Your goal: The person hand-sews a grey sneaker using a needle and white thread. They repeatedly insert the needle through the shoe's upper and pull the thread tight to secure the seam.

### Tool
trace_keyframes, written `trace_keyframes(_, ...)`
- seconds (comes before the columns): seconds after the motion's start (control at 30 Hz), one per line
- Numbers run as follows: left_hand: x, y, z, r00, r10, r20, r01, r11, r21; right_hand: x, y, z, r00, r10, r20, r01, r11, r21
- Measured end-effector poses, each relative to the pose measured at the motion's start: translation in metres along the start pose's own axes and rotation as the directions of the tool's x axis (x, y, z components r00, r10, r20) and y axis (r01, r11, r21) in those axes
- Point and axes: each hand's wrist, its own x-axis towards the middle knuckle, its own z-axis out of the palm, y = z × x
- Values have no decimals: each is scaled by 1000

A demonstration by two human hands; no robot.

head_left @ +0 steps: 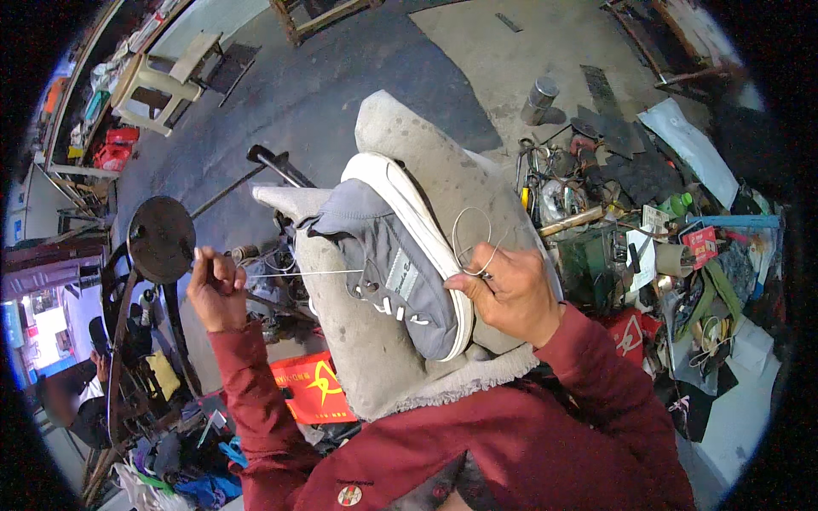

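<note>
A grey canvas shoe (375, 230) with a white rubber sole (400, 196) lies on its side on a thick grey cloth (362, 358) over my lap. From its upper a white thread (311, 273) runs taut to the left, its end pinched in my closed left hand (218, 288). My right hand (517, 294) is closed at the edge of the sole, thumb against it. A loose loop of thread (474, 211) rises from these fingers, which pinch it. Whether they also hold a small tool is hidden.
A round dark metal wheel (161, 239) on a machine stands beside my left hand. To the right are piled tools and scraps (579, 183), with a metal canister (539, 98) behind. A red bag (313, 387) lies below my left forearm. Another person (72, 400) is at the far left.
</note>
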Motion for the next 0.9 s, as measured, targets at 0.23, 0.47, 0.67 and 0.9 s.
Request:
trace_keyframes(0.23,-19,49,9,993,116,-34,-17,411,911,-36,72,-66,918,396,-15,-390,909,145)
trace_keyframes(0.47,-101,-1,107,903,128,410,-292,882,369,-80,110,-96,961,215,-172,-270,858,-437)
trace_keyframes(0.67,-79,-6,147,674,-465,574,-12,770,637,-59,-4,-42,995,91,33,-96,970,225)
trace_keyframes(0.9,-59,-25,171,487,-693,531,-133,542,829,-44,-24,-37,989,54,140,-92,956,280)
